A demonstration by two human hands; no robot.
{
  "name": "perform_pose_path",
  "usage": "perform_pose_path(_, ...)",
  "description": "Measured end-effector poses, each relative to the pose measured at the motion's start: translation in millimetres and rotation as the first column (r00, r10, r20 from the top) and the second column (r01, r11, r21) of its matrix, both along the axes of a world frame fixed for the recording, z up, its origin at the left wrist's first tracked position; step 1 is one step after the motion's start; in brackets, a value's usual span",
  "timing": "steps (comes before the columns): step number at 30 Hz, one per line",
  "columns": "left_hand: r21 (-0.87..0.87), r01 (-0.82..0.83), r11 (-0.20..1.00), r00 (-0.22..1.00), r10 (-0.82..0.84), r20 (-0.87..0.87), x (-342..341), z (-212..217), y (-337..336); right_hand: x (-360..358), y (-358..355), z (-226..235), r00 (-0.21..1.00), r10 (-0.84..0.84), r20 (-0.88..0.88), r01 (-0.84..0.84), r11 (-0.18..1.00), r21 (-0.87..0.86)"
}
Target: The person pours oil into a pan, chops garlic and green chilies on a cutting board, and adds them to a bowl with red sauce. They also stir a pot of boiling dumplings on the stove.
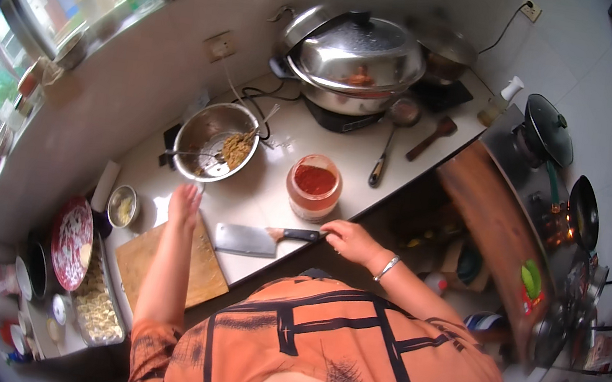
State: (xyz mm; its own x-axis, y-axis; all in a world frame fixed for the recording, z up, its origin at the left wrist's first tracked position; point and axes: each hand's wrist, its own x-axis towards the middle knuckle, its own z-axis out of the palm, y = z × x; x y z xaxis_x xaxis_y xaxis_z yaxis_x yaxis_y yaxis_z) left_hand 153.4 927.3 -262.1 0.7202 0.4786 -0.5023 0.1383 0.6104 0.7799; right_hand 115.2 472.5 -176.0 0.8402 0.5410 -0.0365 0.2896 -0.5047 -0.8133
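Note:
My left hand (184, 206) is raised over the far corner of a wooden cutting board (157, 268), close to a steel bowl's near rim. Its fingers look stretched out, slightly blurred, with nothing seen in them. Brown crumbly food and utensils are in the steel bowl (196, 118). My right hand (350, 241) rests at the counter's front edge, fingers loosely bent, fingertips by the end of the cleaver's black handle. The cleaver (245, 240) lies flat on the counter, blade to the left. Behind it stands an uncapped jar (312, 201) of red paste or powder.
A small bowl (123, 207) of pale food, a red-rimmed plate (72, 245) and a tray (119, 332) of pale pieces stand left. A large lidded steel pot (358, 62) is at the back. A ladle (381, 158) and wooden spatula (428, 141) lie right of the jar.

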Motion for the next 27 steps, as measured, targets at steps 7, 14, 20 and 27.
perform_pose_path(7, -0.163, 0.114, 0.98, 0.993, -0.115, 0.004, -91.8, 25.1, -65.7, 36.2, -31.3, 7.7, 0.959, -0.242, -0.148, 0.264, 0.953, 0.149)
perform_pose_path(14, 0.035, 0.235, 0.971, 0.966, -0.23, -0.114, -136.9, 28.5, -92.8, 67.5, -79.6, -20.5, 0.77, -0.476, -0.425, 0.583, 0.796, 0.163)
perform_pose_path(20, 0.153, 0.289, 0.945, 0.955, -0.272, -0.119, -159.3, 1.0, -91.2, 104.0, -141.7, -28.3, 0.64, -0.652, -0.407, 0.704, 0.71, -0.03)
perform_pose_path(27, 0.282, 0.363, 0.888, 0.932, -0.343, -0.119, -168.2, 0.6, -131.2, 230.5, -211.2, -87.8, 0.772, -0.631, 0.077, 0.61, 0.701, -0.371)
